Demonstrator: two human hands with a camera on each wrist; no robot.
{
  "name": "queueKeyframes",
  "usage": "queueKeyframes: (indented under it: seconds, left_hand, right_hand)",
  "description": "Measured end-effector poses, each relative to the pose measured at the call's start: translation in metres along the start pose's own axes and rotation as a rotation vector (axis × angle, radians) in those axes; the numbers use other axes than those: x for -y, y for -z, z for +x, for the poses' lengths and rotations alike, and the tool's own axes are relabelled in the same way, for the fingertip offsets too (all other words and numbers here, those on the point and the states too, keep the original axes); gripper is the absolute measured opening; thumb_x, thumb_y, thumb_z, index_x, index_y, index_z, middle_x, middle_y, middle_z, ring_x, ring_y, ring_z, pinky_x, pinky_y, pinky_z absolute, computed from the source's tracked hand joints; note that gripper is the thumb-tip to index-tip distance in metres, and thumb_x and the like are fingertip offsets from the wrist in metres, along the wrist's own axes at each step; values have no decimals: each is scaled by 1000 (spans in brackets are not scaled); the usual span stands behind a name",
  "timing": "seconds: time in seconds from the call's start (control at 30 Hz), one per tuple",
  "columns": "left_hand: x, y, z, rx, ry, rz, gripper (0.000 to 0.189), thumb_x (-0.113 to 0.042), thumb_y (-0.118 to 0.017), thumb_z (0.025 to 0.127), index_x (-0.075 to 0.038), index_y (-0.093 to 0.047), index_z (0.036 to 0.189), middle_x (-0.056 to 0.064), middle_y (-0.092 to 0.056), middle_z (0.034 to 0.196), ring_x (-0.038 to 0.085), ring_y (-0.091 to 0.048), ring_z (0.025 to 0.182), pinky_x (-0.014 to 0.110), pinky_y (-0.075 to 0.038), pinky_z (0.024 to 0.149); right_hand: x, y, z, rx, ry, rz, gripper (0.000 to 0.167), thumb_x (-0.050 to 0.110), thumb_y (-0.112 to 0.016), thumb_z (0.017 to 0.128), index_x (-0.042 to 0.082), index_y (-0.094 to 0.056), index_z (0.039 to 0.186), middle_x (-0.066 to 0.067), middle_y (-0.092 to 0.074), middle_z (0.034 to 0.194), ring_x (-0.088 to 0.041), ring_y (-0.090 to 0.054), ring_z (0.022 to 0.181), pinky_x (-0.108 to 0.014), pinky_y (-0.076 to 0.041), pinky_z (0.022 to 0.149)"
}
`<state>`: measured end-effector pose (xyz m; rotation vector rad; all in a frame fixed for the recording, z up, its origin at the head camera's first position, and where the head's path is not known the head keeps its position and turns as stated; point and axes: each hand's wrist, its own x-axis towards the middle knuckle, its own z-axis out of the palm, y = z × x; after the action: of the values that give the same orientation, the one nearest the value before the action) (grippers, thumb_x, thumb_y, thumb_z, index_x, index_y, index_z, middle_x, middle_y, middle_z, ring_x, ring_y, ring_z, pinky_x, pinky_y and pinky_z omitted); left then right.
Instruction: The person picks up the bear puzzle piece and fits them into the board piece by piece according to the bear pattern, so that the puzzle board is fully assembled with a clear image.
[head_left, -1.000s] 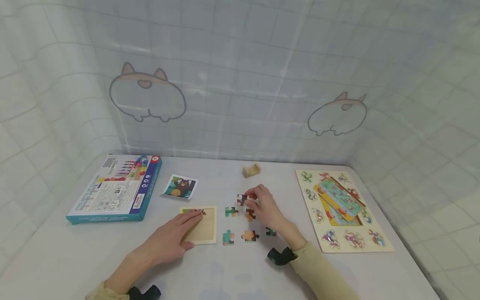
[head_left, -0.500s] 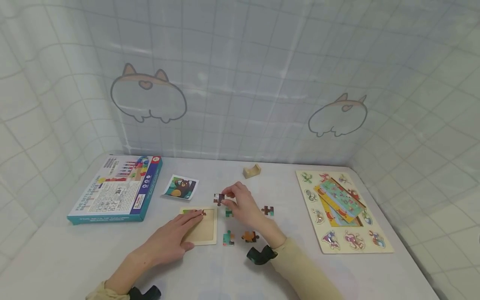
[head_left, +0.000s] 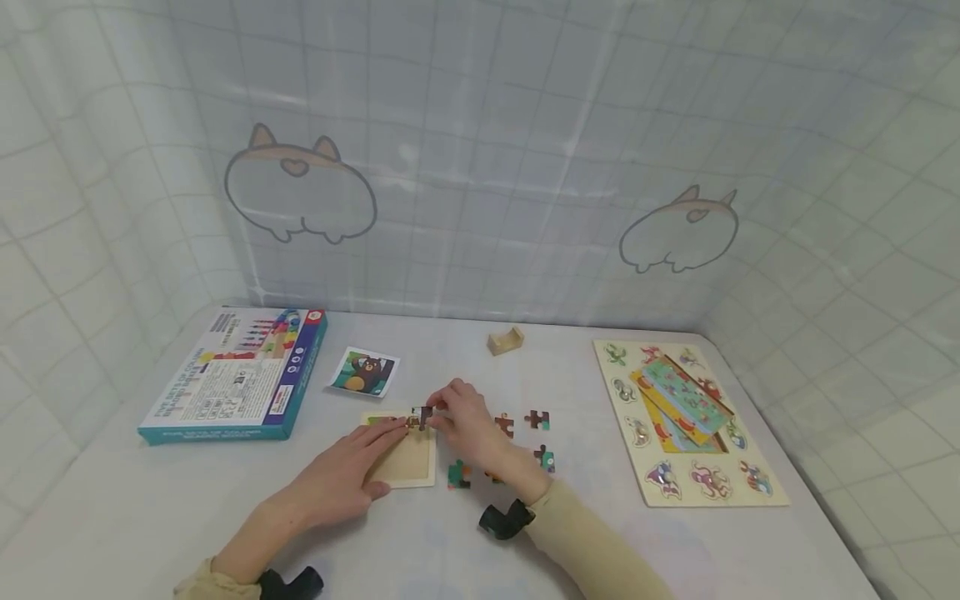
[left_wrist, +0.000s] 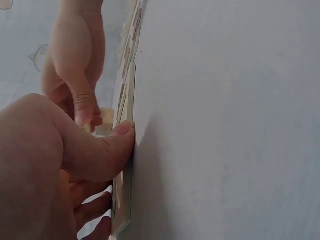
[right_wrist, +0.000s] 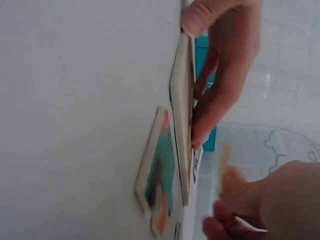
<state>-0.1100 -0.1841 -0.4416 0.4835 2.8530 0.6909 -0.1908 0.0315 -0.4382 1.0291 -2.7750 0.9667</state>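
Observation:
My left hand (head_left: 337,475) rests on a small square wooden puzzle tray (head_left: 412,467), fingers stretched over its left side. Its thumb (left_wrist: 112,150) presses at the near edge in the left wrist view. A brown-and-white jigsaw piece (head_left: 422,417) is pinched between thumb and fingers of my right hand (head_left: 472,429), over the tray's upper right corner. The piece (right_wrist: 224,162) appears edge-on in the right wrist view. One patterned piece (head_left: 375,420) shows in the tray's upper left, partly under the left fingers. Several loose pieces, including a green one (head_left: 459,475), lie right of the tray.
A bear picture card (head_left: 365,372) lies behind the tray. At left is a flat blue-edged box (head_left: 232,375); at back centre, a notched wooden block (head_left: 506,340). To the right, a wooden animal board (head_left: 622,433) bears colourful cards (head_left: 686,400). A curtain hangs behind.
My right hand has carried the jigsaw piece leftward and toward me, from above the loose pieces to the tray's upper right corner. The left hand has stayed on the tray.

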Motion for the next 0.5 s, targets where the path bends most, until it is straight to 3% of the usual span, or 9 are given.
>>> queueKeyframes:
  seconds: [0.23,0.5]
  left_hand:
    - [6,-2,2,1,6,-79,79,-22,-75,87,-25,-36,156,3,-37,160,36,-33,147,62,-29,118]
    - [9,-3,4,-2,-22,-81,76,-21,-74,88,-22,-37,154,5,-38,159,37,-35,146,63,-29,117]
  right_hand:
    - [-3,-9,0,16,47,-102,17,15,-67,97,8,-66,112,-3,-58,103,-17,-53,97,-30,-47,87]
    - [-3,-11,-1,51,31,-174,20,22,-65,98,12,-66,115,1,-56,103,-15,-49,96,-29,-44,87]
